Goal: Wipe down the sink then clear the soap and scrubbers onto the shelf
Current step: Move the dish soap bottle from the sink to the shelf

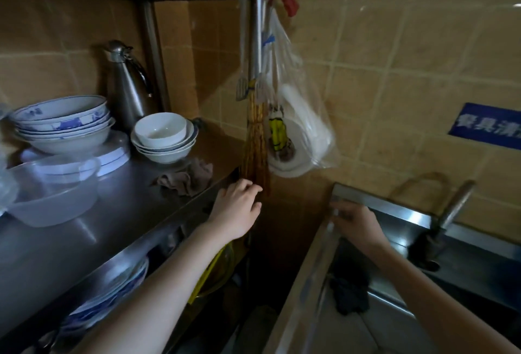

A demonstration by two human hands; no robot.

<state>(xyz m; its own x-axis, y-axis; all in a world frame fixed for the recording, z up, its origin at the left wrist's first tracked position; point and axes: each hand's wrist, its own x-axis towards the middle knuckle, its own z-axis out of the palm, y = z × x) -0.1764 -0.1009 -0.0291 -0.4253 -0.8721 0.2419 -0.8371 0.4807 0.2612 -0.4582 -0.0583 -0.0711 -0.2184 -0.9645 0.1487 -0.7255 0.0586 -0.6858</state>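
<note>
Bamboo brush (256,139) hung with long axis vertical, bristle end down, off the right edge of the shelf (112,212), between shelf and sink (310,263). A dark rag (349,289) lay crumpled inside the sink by its left wall; a brown cloth (189,177) sat bunched near the shelf's right edge. Left hand (238,207) reached forward, palm down, fingers loosely curled at the brush's lower tip, hold not resolvable. Right hand (355,224) lay on the sink's left rim near the back corner, blurred, grip indeterminate.
</note>
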